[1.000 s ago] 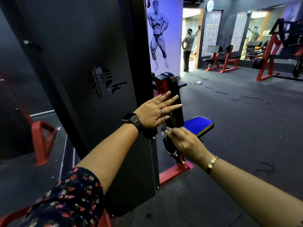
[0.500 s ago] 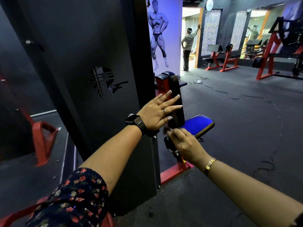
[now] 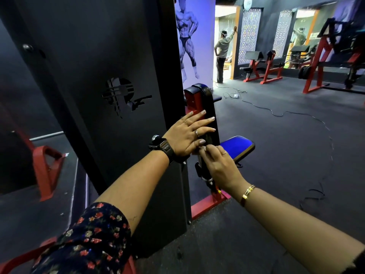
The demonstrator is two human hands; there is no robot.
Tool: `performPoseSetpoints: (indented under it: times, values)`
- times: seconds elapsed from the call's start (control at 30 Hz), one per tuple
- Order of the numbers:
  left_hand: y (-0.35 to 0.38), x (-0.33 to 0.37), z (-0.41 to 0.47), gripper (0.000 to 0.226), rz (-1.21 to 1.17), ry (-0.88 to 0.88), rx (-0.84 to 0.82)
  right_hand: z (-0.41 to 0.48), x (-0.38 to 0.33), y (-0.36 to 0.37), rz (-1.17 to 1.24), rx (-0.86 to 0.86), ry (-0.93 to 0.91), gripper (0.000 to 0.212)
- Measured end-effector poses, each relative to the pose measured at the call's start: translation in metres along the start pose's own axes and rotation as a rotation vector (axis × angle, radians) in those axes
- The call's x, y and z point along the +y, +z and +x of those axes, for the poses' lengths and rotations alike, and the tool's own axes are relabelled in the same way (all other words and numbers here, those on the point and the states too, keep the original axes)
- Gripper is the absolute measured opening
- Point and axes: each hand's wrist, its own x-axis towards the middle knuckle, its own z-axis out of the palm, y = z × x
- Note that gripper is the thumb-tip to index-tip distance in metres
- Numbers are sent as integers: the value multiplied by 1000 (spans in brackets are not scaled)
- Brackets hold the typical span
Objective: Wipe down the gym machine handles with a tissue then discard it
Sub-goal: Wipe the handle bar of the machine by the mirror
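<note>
The tissue (image 3: 195, 153) is barely there to see: only a small pale scrap shows where your right hand (image 3: 219, 165) meets the heel of your left hand (image 3: 187, 133), and I take that scrap to be it. Your right grip is clenched, fingertips curled in a pinch on the scrap, low against the edge of the black pad (image 3: 210, 107). Your left hand lies flat on the pad just above, fingers straight and spread, grasping nothing. Judging by this, you are in the wiping stage, working the upright pad and not a proper handle. No wiped patch shows on the dark surface, so I cannot say how much is done. The machine's handles and the discarding look left to do, and no bin is in view. Your hands hide the pad's lower part, and the black panel (image 3: 118, 76) hides the rest of the machine. The blue seat (image 3: 237, 146) sits just behind your right hand.
</note>
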Motion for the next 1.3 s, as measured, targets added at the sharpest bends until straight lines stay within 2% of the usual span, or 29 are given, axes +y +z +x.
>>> performPoseSetpoints:
  times: [0.13,0.2,0.23,0.27,0.37,0.4,0.43,0.5,0.57,0.63,0.77,0.83,0.93,1.07,1.13,1.23,1.3]
  values:
    - [1,-2,-1,64,11,10,-3,-48,0,9,-12,-177,-181,42]
    - [1,-1,-1,65,10,1,-9,-74,0,17,3,-227,-123,41]
    - [1,-1,-1,65,6,-4,-10,-81,-3,20,66,-190,36,35]
    - [2,-1,-2,65,2,-7,-7,-82,-8,22,206,-135,292,27]
    - [2,0,-2,65,-1,-15,0,-53,-19,13,620,89,1197,4]
    - [2,0,-2,65,-2,-17,1,-44,-20,11,727,110,1427,2]
    - [2,1,-2,65,-4,-19,0,-41,-19,15,784,97,1565,3]
    - [2,0,-2,66,-5,-20,1,-36,-22,19,926,21,1716,7]
    - [3,0,-3,66,0,-24,9,-31,-28,24,1087,-30,1798,13]
    - [3,0,-3,66,2,-32,17,-27,-32,29,1196,-8,1875,18]
    - [4,2,-3,66,4,-36,24,-23,-25,35,1170,46,1860,17]
    - [4,2,-4,65,-3,-40,33,-21,-25,29,1205,86,1873,23]
    - [5,2,-4,61,-1,-35,50,-12,-38,15,1235,133,1769,32]
    - [7,2,-3,58,-4,-42,53,8,-42,9,1345,196,1677,30]
    - [6,2,-3,63,-7,-45,53,8,-41,13,1376,112,1711,35]
    - [5,2,-4,64,-8,-43,63,-7,-47,24,1298,-39,1772,48]
    - [5,3,-4,64,-5,-40,74,-19,-48,31,1257,-59,1818,51]
